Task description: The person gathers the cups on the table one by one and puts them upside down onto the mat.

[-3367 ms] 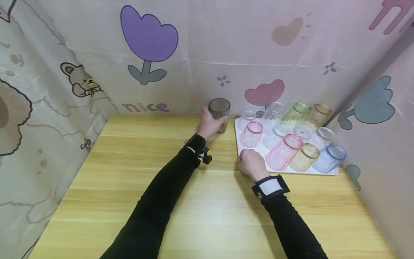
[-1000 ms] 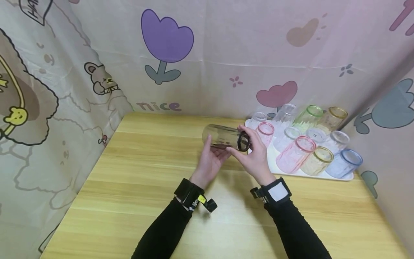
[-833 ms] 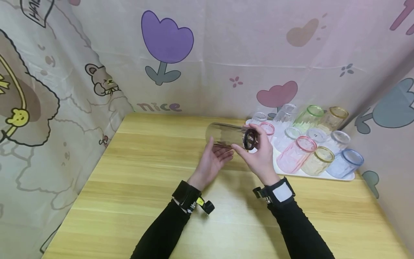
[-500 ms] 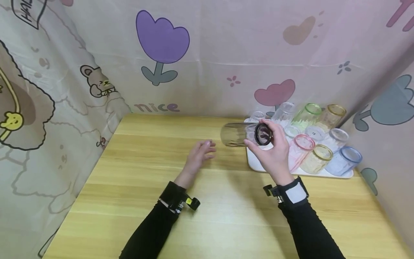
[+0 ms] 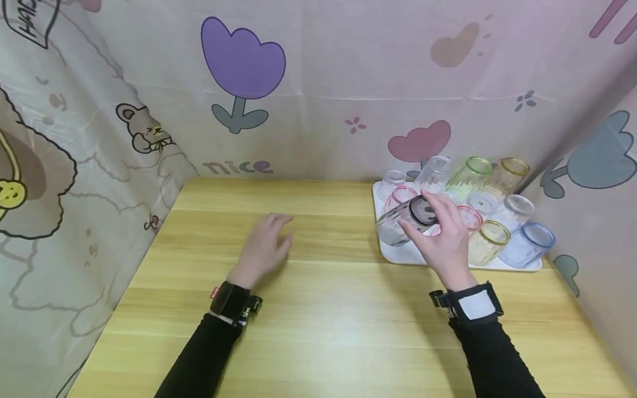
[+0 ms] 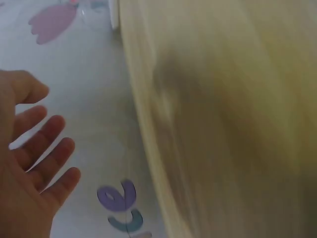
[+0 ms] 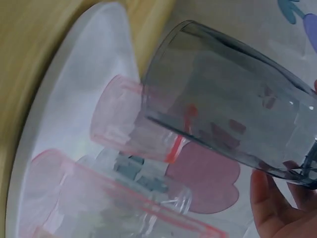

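Grey tumbler (image 5: 405, 221) lies tilted on its side in the right hand (image 5: 448, 243), held over the near-left corner of the white tray (image 5: 398, 255). Grip is at the base end: fingertips (image 7: 270, 201) curl round the dark bottom w/ the open mouth pointing left and slightly down, away from the palm. In the right wrist view the tumbler (image 7: 233, 129) hangs just above a pink glass (image 7: 124, 126) lying on the tray (image 7: 79, 99); whether they touch can't be told. Other tinted glasses, incl. a green glass (image 5: 468, 174), an amber glass (image 5: 507, 174) and a blue glass (image 5: 527, 243), crowd the tray's far and right side. Left hand (image 5: 264, 246) hovers flat, fingers spread and relaxed, over the wooden surface (image 5: 318, 309), well apart from the tray, holding nothing; left wrist view shows its open palm (image 6: 25, 163).
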The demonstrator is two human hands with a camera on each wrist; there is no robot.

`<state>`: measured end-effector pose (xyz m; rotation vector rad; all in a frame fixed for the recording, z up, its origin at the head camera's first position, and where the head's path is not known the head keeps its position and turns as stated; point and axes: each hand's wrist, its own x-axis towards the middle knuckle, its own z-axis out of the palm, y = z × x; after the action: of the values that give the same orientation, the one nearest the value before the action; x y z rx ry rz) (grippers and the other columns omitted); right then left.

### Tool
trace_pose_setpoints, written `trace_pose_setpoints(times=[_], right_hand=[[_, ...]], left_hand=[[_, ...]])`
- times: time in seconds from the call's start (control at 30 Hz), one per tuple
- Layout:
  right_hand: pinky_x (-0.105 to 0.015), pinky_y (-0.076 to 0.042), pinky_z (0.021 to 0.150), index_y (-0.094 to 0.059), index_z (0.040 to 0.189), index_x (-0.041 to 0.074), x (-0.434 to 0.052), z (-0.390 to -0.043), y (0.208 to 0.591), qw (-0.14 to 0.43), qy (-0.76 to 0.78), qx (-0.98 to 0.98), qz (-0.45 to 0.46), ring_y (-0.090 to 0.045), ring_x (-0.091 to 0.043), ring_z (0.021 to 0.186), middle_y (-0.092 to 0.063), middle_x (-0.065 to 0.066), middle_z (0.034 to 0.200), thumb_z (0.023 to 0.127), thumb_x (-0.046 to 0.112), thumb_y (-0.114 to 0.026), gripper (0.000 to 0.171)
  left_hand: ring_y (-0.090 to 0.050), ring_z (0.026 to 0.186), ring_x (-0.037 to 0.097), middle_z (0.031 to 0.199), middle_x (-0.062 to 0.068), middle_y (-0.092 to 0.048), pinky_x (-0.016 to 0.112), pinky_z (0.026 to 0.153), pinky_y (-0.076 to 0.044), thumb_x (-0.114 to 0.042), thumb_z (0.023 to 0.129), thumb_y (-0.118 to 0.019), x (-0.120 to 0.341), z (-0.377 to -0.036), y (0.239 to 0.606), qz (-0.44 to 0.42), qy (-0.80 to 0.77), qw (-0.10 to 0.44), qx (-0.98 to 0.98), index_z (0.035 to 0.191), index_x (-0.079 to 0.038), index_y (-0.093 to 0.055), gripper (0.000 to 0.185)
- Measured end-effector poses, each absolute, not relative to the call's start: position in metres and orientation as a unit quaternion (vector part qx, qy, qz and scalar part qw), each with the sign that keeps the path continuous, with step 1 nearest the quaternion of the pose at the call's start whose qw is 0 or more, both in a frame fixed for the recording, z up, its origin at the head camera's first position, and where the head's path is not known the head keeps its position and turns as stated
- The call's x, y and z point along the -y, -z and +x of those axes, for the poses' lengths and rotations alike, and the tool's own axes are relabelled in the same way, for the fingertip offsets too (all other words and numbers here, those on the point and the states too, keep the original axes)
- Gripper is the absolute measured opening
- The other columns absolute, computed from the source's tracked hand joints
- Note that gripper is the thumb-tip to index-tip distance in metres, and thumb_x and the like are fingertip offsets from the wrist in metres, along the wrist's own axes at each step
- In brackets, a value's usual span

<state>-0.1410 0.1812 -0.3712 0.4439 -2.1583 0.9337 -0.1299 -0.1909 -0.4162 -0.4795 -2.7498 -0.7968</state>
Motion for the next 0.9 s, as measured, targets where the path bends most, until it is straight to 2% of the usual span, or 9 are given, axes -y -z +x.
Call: trace_pose_setpoints(times=[0.07,0.17,0.3,0.37,0.53,0.9], right_hand=[[-0.021,-0.040,0.108,-0.065,0.140,0.007,-0.184,-0.141,0.374,0.360,-0.348,0.849,0.170,-0.059,-0.037,0.124,-0.063,-0.020,0.133,0.075,0.015,-0.092,0.071],[-0.032,-0.045,0.104,-0.066,0.139,0.006,-0.185,-0.141,0.378,0.353,-0.330,0.860,0.165,-0.060,-0.039,0.123,-0.062,-0.021,0.133,0.074,0.014,-0.093,0.070],[-0.050,-0.049,0.097,-0.066,0.138,0.004,-0.186,-0.141,0.383,0.340,-0.314,0.873,0.154,-0.059,-0.040,0.123,-0.061,-0.023,0.133,0.073,0.012,-0.094,0.071],[-0.054,-0.050,0.095,-0.065,0.138,0.003,-0.187,-0.142,0.385,0.331,-0.311,0.878,0.151,-0.059,-0.041,0.123,-0.060,-0.024,0.134,0.073,0.012,-0.094,0.071],[-0.060,-0.050,0.095,-0.064,0.137,0.000,-0.189,-0.142,0.391,0.307,-0.299,0.892,0.147,-0.056,-0.044,0.125,-0.058,-0.025,0.136,0.075,0.013,-0.092,0.069],[-0.066,-0.049,0.096,-0.062,0.140,0.000,-0.190,-0.140,0.394,0.276,-0.276,0.912,0.125,-0.052,-0.047,0.130,-0.054,-0.025,0.143,0.082,0.015,-0.088,0.065]], left_hand=[[-0.054,0.132,0.034,0.142,0.016,-0.059,0.051,0.115,-0.042,-0.015,0.099,-0.068,0.198,-0.127,0.419,-0.165,0.241,0.119,0.949,0.140,-0.004,-0.059,0.043],[-0.055,0.130,0.034,0.138,0.017,-0.062,0.052,0.114,-0.043,-0.014,0.098,-0.071,0.205,-0.122,0.422,-0.168,0.223,0.105,0.955,0.134,-0.003,-0.064,0.039],[-0.056,0.128,0.034,0.137,0.016,-0.062,0.053,0.112,-0.045,-0.016,0.094,-0.076,0.211,-0.116,0.426,-0.172,0.203,0.058,0.962,0.132,-0.004,-0.067,0.041],[-0.056,0.129,0.033,0.139,0.015,-0.061,0.053,0.112,-0.045,-0.018,0.093,-0.077,0.213,-0.114,0.427,-0.170,0.194,0.032,0.966,0.133,-0.006,-0.067,0.043],[-0.054,0.132,0.035,0.142,0.016,-0.060,0.055,0.114,-0.043,-0.022,0.094,-0.077,0.213,-0.111,0.430,-0.167,0.192,0.000,0.967,0.135,-0.007,-0.066,0.045],[-0.055,0.132,0.032,0.140,0.013,-0.061,0.052,0.114,-0.044,-0.026,0.097,-0.074,0.201,-0.114,0.434,-0.190,0.206,-0.002,0.960,0.134,-0.007,-0.066,0.042]])
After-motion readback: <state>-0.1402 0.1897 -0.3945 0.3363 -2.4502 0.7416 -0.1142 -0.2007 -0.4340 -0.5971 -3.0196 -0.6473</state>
